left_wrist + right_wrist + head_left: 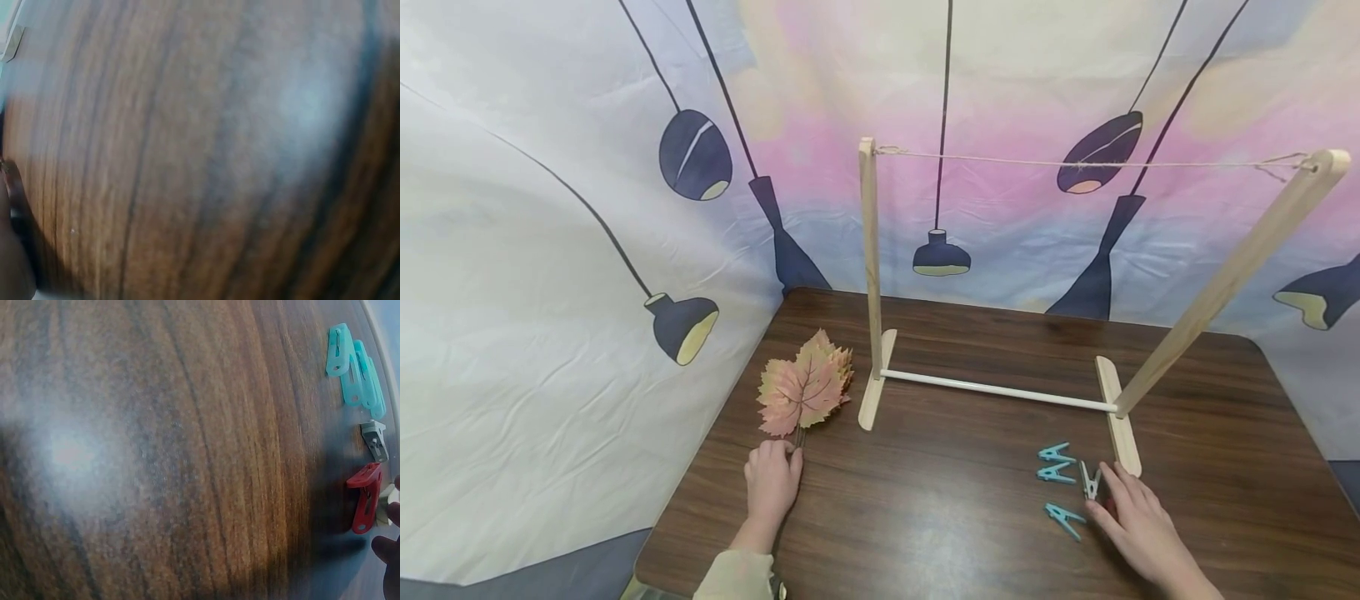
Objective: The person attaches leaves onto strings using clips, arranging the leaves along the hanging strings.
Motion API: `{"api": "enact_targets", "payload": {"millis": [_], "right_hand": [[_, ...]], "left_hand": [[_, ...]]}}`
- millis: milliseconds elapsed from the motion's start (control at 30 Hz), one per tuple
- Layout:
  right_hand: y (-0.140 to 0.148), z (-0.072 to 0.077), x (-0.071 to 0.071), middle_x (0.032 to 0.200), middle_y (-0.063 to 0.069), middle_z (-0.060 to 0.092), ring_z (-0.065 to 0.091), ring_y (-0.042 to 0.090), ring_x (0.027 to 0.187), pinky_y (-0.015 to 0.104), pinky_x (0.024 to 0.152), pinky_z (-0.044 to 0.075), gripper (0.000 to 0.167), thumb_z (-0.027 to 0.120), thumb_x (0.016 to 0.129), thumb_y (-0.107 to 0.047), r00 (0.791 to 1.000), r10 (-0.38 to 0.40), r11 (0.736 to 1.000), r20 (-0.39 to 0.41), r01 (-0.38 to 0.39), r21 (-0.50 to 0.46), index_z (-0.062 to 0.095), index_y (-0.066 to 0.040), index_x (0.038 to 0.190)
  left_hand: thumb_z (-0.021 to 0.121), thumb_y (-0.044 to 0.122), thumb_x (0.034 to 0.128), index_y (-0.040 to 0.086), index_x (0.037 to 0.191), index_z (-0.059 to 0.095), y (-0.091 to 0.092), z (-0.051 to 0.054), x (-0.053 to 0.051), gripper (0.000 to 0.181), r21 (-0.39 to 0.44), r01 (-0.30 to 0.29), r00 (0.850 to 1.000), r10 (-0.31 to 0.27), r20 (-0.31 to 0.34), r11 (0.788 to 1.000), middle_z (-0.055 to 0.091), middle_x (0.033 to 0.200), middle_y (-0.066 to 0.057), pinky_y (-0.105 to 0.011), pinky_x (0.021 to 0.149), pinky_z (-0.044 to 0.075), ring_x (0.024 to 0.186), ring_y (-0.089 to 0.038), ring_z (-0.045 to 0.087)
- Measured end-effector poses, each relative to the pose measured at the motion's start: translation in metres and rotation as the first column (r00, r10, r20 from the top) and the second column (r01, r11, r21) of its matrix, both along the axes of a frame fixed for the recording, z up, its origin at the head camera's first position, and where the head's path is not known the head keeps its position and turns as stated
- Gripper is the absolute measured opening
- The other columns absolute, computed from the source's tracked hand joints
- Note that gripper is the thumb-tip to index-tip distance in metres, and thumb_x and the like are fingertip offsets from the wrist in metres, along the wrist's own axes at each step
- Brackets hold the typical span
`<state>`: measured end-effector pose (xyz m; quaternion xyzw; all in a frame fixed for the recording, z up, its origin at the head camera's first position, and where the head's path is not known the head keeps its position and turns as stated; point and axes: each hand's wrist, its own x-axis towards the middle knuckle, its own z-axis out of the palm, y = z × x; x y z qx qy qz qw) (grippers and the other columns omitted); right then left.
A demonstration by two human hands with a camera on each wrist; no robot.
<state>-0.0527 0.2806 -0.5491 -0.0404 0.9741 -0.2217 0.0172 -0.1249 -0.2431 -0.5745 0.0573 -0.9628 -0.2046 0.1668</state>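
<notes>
In the head view my left hand [772,479] is curled at the stems of a bunch of orange-pink leaves [805,387], and appears to pinch them. Only part of that hand [12,256] shows at the edge of the left wrist view. My right hand [1146,529] has its fingers spread beside a grey clothespin [1090,481]; turquoise clothespins [1056,472] lie to its left. In the right wrist view a red clothespin [367,499] and a whitish one [386,503] are close to the fingertips; contact is unclear.
A wooden frame [871,258] with a string [1015,159] across its top and a white rod [1000,390] low down stands on the brown table [940,508]. Behind it hangs a cloth [850,75] printed with lamps.
</notes>
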Motion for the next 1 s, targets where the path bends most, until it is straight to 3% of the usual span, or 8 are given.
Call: {"api": "enact_targets", "payload": {"millis": [200,567,833,933,1000], "right_hand": [[0.000,-0.002,0.000,0.137,0.037,0.028,0.028,0.057,0.119,0.073,0.085,0.025,0.067,0.047,0.096,-0.044,1.000,0.002,1.000,0.010,-0.002,0.001,0.034,0.006,0.138],[-0.001,-0.006,0.002,0.137,0.036,0.031,0.028,0.055,0.120,0.073,0.084,0.026,0.065,0.051,0.095,-0.042,1.000,-0.003,1.000,-0.020,0.003,-0.001,0.036,0.006,0.137],[-0.002,-0.007,0.002,0.138,0.035,0.029,0.025,0.056,0.121,0.075,0.083,0.025,0.066,0.047,0.096,-0.043,1.000,-0.007,1.000,-0.001,0.007,0.002,0.034,0.006,0.138],[-0.003,-0.008,0.003,0.138,0.034,0.030,0.025,0.056,0.121,0.075,0.084,0.025,0.065,0.048,0.096,-0.043,1.000,-0.010,1.000,-0.014,0.010,0.000,0.035,0.005,0.137],[-0.003,-0.009,0.003,0.138,0.033,0.030,0.025,0.055,0.122,0.074,0.084,0.025,0.065,0.050,0.095,-0.043,1.000,-0.015,1.000,-0.020,0.015,0.001,0.036,0.005,0.136]], "left_hand": [[0.063,0.016,0.0871,0.004,0.082,0.063,0.000,0.002,-0.001,0.013,0.077,-0.041,0.999,0.041,-0.006,0.996,0.057,0.086,-0.013,-0.051,0.075,0.034,0.087,-0.036,0.049],[0.060,0.019,0.0886,0.002,0.086,0.067,0.003,0.015,-0.003,0.018,0.177,-0.135,0.991,0.134,0.021,0.975,0.061,0.083,-0.011,-0.046,0.075,0.033,0.084,-0.033,0.052],[0.059,0.017,0.0896,-0.002,0.087,0.064,0.000,0.020,0.000,0.020,0.185,-0.191,0.981,0.191,0.019,0.964,0.061,0.068,-0.009,-0.044,0.062,0.042,0.062,-0.026,0.056],[0.058,0.016,0.0910,-0.003,0.088,0.062,-0.001,0.020,0.002,0.020,0.260,-0.196,0.980,0.197,0.022,0.945,0.055,0.064,-0.007,-0.037,0.053,0.040,0.054,-0.020,0.049],[0.058,0.017,0.0920,-0.002,0.090,0.061,-0.002,0.019,0.002,0.019,0.329,-0.210,0.977,0.212,0.030,0.921,0.053,0.064,-0.006,-0.032,0.051,0.038,0.054,-0.017,0.046]]}}
